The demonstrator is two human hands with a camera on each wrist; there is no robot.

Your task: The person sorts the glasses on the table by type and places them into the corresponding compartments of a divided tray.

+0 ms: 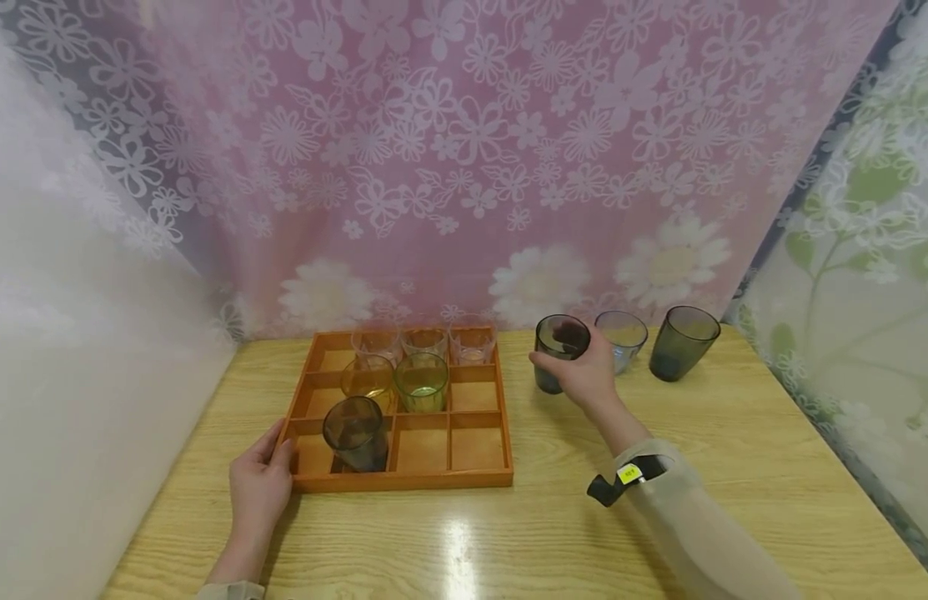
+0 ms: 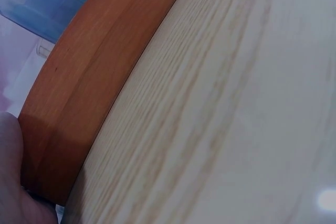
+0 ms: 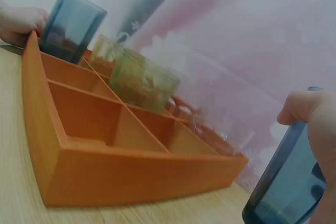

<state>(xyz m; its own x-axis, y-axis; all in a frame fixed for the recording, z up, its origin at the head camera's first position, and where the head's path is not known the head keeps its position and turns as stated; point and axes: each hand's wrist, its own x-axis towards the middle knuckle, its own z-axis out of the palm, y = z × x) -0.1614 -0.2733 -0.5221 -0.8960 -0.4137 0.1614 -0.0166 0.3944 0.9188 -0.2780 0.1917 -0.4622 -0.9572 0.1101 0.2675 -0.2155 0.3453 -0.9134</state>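
My left hand [image 1: 259, 479] grips the front left corner of a divided wooden tray [image 1: 403, 481], thumb against the frame. In the left wrist view, part of that hand shows beside the tray's side wall [image 2: 89, 61]. My right hand [image 1: 589, 377] holds a dark grey glass [image 1: 548, 373] upright to the right of the tray, thumb on the near side; the fingers behind it are partly hidden. Inside the tray, another dark grey glass [image 1: 362, 446] stands at the front left. Behind it are an amber glass [image 1: 368, 385] and a green glass [image 1: 423, 390].
Several clear glasses, one a pinkish glass [image 1: 473, 346], line the tray's back row. Right of my right hand stand a clear bluish glass [image 1: 627, 342] and a dark grey tumbler [image 1: 681, 346]. A floral curtain [image 1: 464, 167] hangs behind the wooden table [image 1: 554, 533].
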